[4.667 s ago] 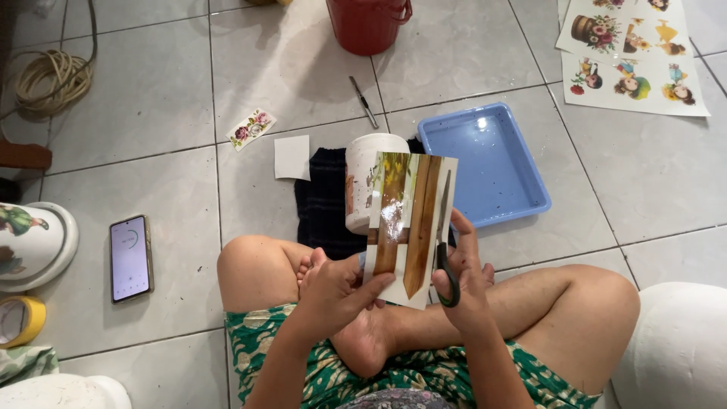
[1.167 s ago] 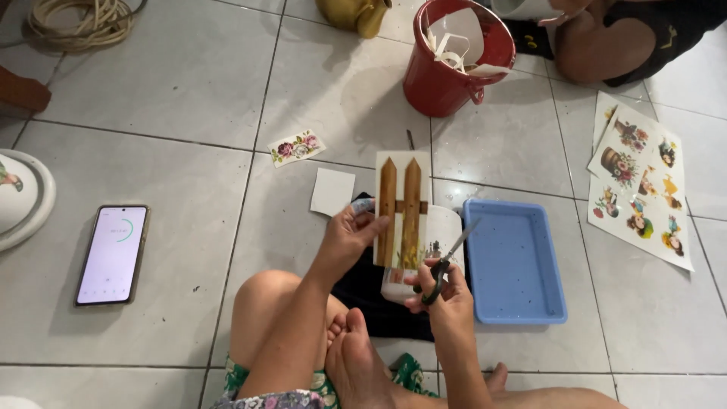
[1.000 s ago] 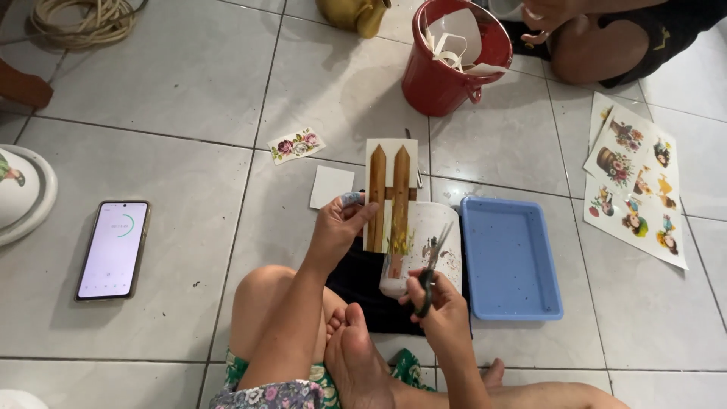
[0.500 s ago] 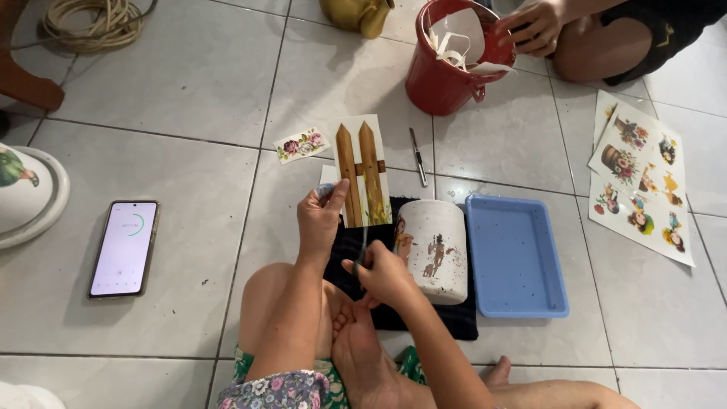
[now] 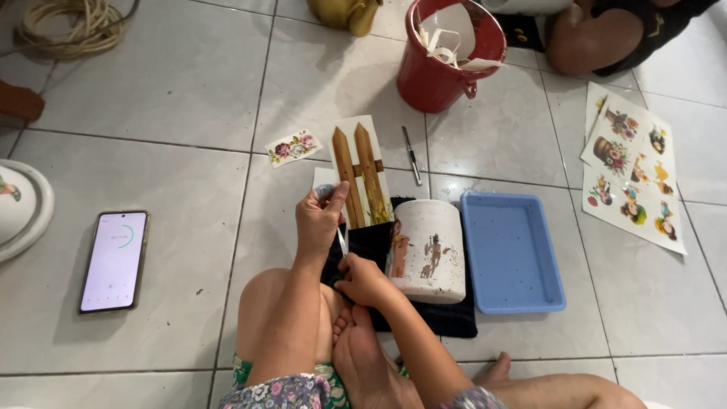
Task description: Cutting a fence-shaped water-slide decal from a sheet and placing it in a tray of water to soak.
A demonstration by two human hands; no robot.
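Two hands meet at frame centre: the left hand point(image 5: 318, 221) pinches the fence print point(image 5: 361, 173) at its lower left edge, long axis near upright, pickets pointing up and tilted slightly left. Fingers of the right hand point(image 5: 362, 279) are closed on scissors point(image 5: 341, 244), blades up at the print's bottom edge. Half a second ago the scissors sat further right; the mug point(image 5: 425, 250) has stayed on the cloth point(image 5: 454, 314).

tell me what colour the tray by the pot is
Light blue tray, clearest in the head view.

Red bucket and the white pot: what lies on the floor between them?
In the head view, a thin pen-like tool lies on bare tile between the red bucket and the white pot.
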